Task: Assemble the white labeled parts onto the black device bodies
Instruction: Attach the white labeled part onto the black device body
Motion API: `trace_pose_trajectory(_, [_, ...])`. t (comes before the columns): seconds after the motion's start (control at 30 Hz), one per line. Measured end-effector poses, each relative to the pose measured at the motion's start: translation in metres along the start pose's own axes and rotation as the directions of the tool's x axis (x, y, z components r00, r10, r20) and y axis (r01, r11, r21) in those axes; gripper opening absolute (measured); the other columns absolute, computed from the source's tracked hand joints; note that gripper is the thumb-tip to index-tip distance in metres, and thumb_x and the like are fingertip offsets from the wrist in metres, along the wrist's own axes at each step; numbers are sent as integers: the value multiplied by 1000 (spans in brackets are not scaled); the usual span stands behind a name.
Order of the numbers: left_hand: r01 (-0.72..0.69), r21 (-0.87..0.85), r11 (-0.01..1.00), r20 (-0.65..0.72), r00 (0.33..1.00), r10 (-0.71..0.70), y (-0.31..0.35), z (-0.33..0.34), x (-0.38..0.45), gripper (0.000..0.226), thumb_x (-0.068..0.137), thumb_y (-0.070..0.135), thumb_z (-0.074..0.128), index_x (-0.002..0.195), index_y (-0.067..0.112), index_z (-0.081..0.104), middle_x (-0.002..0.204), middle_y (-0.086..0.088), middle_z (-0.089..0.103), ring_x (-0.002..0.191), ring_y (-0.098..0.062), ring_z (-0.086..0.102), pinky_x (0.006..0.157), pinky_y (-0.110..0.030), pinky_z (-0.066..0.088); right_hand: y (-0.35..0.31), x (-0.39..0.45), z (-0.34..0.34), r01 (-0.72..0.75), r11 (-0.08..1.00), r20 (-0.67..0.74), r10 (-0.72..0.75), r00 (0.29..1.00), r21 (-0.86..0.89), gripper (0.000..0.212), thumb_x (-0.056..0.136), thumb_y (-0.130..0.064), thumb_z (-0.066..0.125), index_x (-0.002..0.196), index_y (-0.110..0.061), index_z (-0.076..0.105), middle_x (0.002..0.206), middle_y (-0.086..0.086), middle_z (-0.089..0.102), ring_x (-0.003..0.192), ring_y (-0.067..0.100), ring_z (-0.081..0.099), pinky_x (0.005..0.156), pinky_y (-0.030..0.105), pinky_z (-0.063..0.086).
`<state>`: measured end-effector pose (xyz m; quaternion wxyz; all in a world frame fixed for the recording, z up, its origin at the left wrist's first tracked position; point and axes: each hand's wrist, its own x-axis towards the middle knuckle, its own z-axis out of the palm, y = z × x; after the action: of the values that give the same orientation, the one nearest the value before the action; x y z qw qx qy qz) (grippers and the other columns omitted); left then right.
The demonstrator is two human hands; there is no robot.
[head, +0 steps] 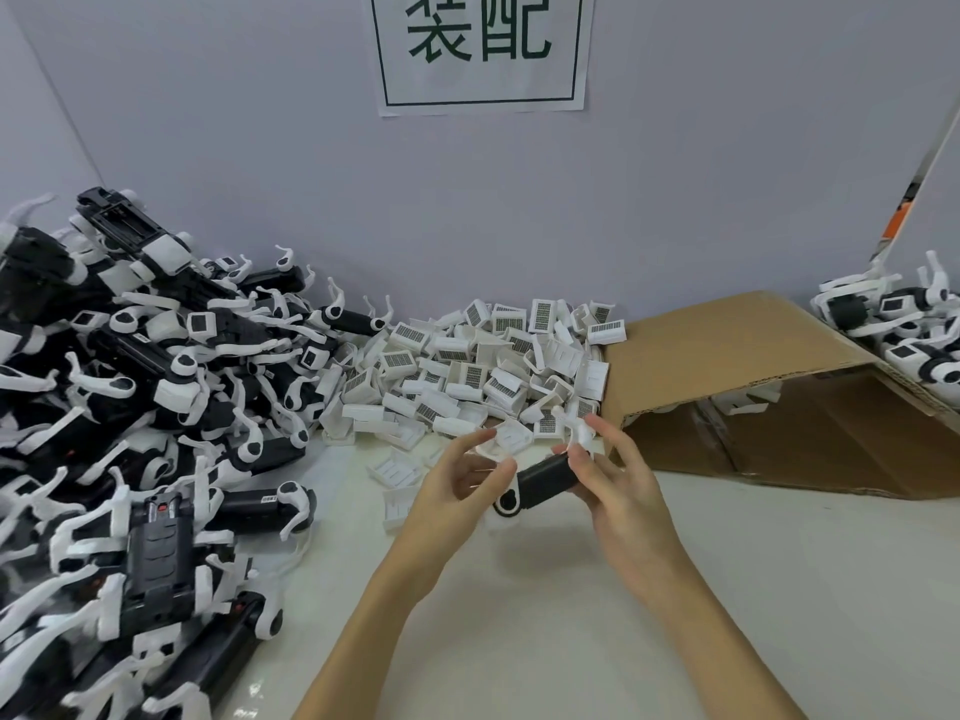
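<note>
Head view: the right hand (618,475) has its grip curled round a black body (545,478), held above the tabletop (519,615), likely to steady it. The left hand (457,478) pinches a white part (506,440) just beside the body, seemingly lining it up to fit. Behind lies a heap of white parts (467,376); bodies (130,407) pile at left, a cardboard box (753,366) at right. A sign (483,49) hangs on the grey wall.

Matt black plastic device bodies (130,407), white plastic labeled parts (478,371), brown corrugated cardboard box (727,350), glossy white table (519,615).
</note>
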<state>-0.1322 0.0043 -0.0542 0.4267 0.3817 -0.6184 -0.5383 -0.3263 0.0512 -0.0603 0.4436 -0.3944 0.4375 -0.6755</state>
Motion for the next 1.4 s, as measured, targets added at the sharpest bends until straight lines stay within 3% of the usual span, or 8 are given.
trace_pose_trajectory(0.37, [-129, -67, 989, -52, 991, 126, -2, -2, 3, 77, 90, 34, 86, 154, 46, 45, 100, 9, 78, 95, -11, 74, 89, -23, 55, -8, -2, 3, 19, 997, 64, -24, 998, 79, 63, 93, -25, 72, 151, -19, 50, 136, 5, 70, 133, 21, 62, 107, 33, 51])
trace_pose_trajectory(0.63, [-269, 151, 951, 72, 963, 261, -8, -4, 5, 62, 91, 29, 87, 146, 45, 62, 162, 28, 46, 153, 4, 36, 124, -32, 36, -8, -2, 4, -118, 972, 40, 113, 993, 203, 39, 99, -14, 66, 136, -3, 60, 134, 17, 68, 125, 30, 67, 104, 47, 57])
trace_pose_trajectory(0.7, [-227, 137, 964, 99, 972, 214, -6, -4, 4, 62, 92, 36, 86, 146, 54, 60, 167, 31, 34, 152, 7, 36, 121, -31, 37, -2, -2, 5, -56, 986, -78, 69, 995, 159, 32, 99, -3, 65, 131, -5, 62, 126, 12, 72, 121, 26, 70, 97, 40, 60])
trace_pose_trajectory(0.83, [-147, 39, 988, 100, 985, 142, -6, -1, 3, 87, 88, 27, 91, 153, 61, 45, 144, 28, 59, 108, -10, 70, 94, -26, 57, -3, -2, 7, -27, 991, -99, 41, 994, 133, 33, 100, -3, 64, 131, -13, 63, 120, 6, 75, 120, 22, 70, 100, 39, 59])
trace_pose_trajectory(1.07, [-217, 115, 969, -34, 974, 222, -4, -3, 2, 63, 68, 48, 94, 124, 42, 66, 121, 15, 72, 114, -10, 69, 98, -26, 53, -5, -4, 8, -201, 954, 89, 185, 979, 222, 34, 103, -2, 59, 137, -4, 60, 133, 20, 69, 124, 31, 68, 105, 44, 56])
trace_pose_trajectory(1.2, [-256, 62, 965, -160, 952, 262, -6, 4, 1, 68, 69, 43, 95, 124, 33, 57, 118, 12, 70, 114, -12, 68, 94, -21, 51, -1, -12, 15, -83, 996, 74, 85, 994, -36, 87, 91, 20, 48, 152, -41, 44, 152, -4, 56, 136, 18, 59, 114, 41, 49])
trace_pose_trajectory(1.3, [-273, -35, 961, -119, 956, 268, -2, 4, 1, 71, 75, 26, 98, 131, 31, 55, 125, 6, 72, 118, -19, 71, 98, -25, 55, 7, -16, 15, 341, 683, 249, -233, 940, -646, 99, 91, 11, 61, 158, -54, 28, 168, -23, 23, 157, 1, 20, 125, 35, 31])
trace_pose_trajectory(1.4, [-297, -60, 953, -51, 954, 294, 1, -3, 2, 74, 78, 12, 97, 138, 32, 57, 130, 4, 72, 122, -23, 71, 102, -26, 56, 15, -13, 14, 425, 283, 286, -420, 861, -860, 81, 93, -18, 79, 159, -43, 38, 176, -3, -4, 163, 19, -4, 125, 43, 21])
